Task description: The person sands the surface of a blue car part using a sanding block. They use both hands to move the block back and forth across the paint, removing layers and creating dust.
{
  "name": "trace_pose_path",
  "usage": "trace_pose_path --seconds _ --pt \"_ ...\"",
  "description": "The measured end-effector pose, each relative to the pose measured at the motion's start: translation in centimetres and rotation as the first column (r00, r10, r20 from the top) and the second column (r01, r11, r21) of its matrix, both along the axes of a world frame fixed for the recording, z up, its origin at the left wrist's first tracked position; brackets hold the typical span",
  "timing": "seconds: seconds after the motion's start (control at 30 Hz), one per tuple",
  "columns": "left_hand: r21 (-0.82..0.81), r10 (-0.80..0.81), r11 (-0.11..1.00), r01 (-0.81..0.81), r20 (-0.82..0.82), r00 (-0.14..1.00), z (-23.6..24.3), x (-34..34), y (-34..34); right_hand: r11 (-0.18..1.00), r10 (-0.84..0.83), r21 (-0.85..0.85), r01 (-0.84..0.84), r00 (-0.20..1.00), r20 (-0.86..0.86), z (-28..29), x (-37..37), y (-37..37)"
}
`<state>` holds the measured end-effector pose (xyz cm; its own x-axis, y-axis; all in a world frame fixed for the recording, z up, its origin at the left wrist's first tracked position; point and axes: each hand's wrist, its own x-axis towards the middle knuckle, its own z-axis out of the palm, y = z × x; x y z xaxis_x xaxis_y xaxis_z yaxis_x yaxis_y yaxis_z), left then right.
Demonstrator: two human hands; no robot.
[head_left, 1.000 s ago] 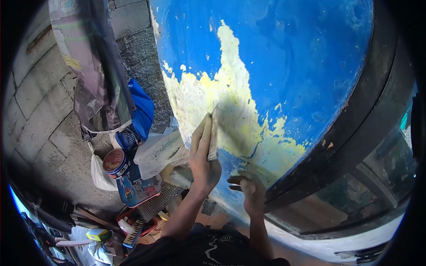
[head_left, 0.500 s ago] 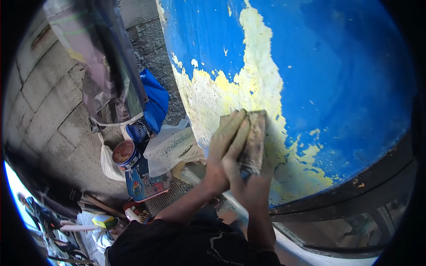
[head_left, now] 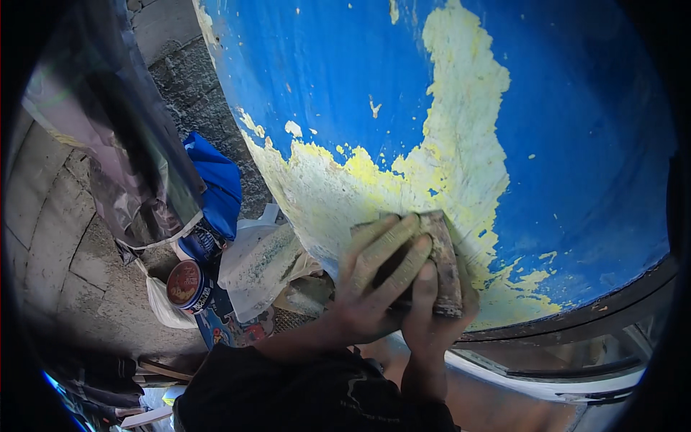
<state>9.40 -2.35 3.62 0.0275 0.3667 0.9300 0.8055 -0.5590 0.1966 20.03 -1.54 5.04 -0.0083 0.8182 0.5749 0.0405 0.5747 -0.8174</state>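
Note:
A worn, dusty rectangular sanding block (head_left: 448, 266) lies against a curved blue painted panel (head_left: 324, 79). Beneath and around it spreads a rough pale patch (head_left: 468, 122) with yellow flecks and ragged edges. My left hand (head_left: 367, 281), its fingers coated in dust, presses over the block's left side and top. Around the block's lower end closes my right hand (head_left: 432, 324), thumb up along its face. The block's underside is hidden against the panel.
To the left, a round tin (head_left: 185, 284) with a reddish lid stands beside a white bag (head_left: 165, 306). Crumpled plastic sheeting (head_left: 259, 266), a blue bag (head_left: 216, 183) and a hanging clear plastic sheet (head_left: 129, 151) are nearby. A dark trim (head_left: 576, 306) borders the panel's lower edge.
The view has shifted, so the panel appears closer and the bags and tin lie further left and lower. Both hands still hold the block, now lower and further right in the picture.

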Motion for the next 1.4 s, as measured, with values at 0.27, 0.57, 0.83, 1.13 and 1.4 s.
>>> trace_pose_path --seconds 0.27,0.57,0.83,1.13,1.4 --pt "0.007 0.011 1.000 -0.011 -0.002 1.000 1.5 -0.6 -0.3 0.872 -0.177 0.471 0.137 0.983 0.041 0.9 -1.4 1.6" --pt "0.047 -0.024 0.999 0.027 -0.068 0.997 1.8 -0.5 0.5 0.929 -0.008 0.368 0.031 0.998 -0.063 0.6 -1.2 2.1" --pt "0.014 0.056 0.998 -0.057 0.060 0.997 -0.3 -1.2 0.6 0.957 0.104 0.278 -0.087 0.993 -0.048 0.1 -2.9 2.2" --pt "-0.028 -0.019 0.999 0.022 0.124 0.992 1.3 -1.5 0.3 0.948 -0.011 0.318 0.008 1.000 0.006 0.7 -3.0 1.7" --pt "-0.081 -0.094 0.991 0.105 0.132 0.987 1.2 -2.6 -0.7 0.976 0.074 0.203 -0.083 0.996 0.052 1.1 -3.3 0.2"
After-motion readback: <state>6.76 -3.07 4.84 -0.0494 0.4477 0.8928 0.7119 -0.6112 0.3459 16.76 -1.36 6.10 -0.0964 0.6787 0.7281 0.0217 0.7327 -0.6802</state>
